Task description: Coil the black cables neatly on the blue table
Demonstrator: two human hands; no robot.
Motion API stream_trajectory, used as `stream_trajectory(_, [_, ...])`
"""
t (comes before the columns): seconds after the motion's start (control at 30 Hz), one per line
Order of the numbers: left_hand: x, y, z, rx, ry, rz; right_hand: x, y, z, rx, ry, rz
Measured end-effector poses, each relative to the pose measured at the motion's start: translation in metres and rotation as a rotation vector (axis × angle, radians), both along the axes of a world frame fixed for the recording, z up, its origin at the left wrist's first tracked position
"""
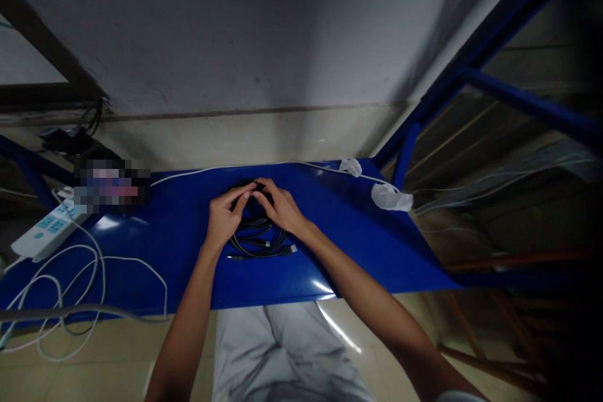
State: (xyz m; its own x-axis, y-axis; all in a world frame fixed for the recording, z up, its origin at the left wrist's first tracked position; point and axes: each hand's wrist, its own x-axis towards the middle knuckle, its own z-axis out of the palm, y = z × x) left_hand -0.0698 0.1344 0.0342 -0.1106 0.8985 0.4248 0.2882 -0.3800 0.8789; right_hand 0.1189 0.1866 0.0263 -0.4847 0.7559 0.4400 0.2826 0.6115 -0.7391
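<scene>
Black cables (258, 252) lie coiled on the blue table (188, 276), with several plugs showing at the near side of the coil. Over the far part of the coil, my left hand (226, 213) and my right hand (280, 206) meet at the fingertips. Both hands are closed in a pinch on a dark piece that looks like part of the black cables. The fingers hide most of that piece.
A white power strip (49, 229) is at the left, with loose white cords (101, 264) near it. Crumpled white plastic (391, 198) lies at the right edge. A blue metal frame (405, 154) rises there, and a wall stands behind.
</scene>
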Motion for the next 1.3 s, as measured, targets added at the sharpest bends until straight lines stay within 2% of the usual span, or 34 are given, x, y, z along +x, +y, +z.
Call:
stream_trajectory(0.33, [0.0021,-0.0033,0.0026,0.026,-0.006,-0.031,0.0019,0.0014,0.0027,-0.031,0.047,0.017])
stream_trajectory(0.7, [0.0012,-0.0055,0.0071,0.037,0.075,-0.04,0.0032,0.0005,0.0052,-0.027,0.045,0.015])
stream_trajectory(0.8, [0.0035,-0.0061,0.0068,0.032,0.029,-0.04,0.0027,-0.001,0.0077,-0.034,0.051,0.005])
stream_trajectory(0.97, [0.0076,-0.0046,0.0065,0.082,-0.177,-0.025,0.0018,-0.0033,0.0079,-0.061,0.06,-0.063])
stream_trajectory(1.07, [0.0061,-0.0028,0.0056,0.077,-0.215,-0.013,0.0012,-0.0038,0.0063,-0.067,0.06,-0.082])
stream_trajectory(1.13, [0.0035,-0.002,0.0056,0.087,-0.173,0.019,0.0007,-0.0036,0.005,-0.065,0.067,-0.097])
stream_trajectory(1.3, [-0.0021,-0.0037,0.0107,0.155,0.126,0.103,0.0004,-0.0025,0.0052,-0.05,0.085,-0.113])
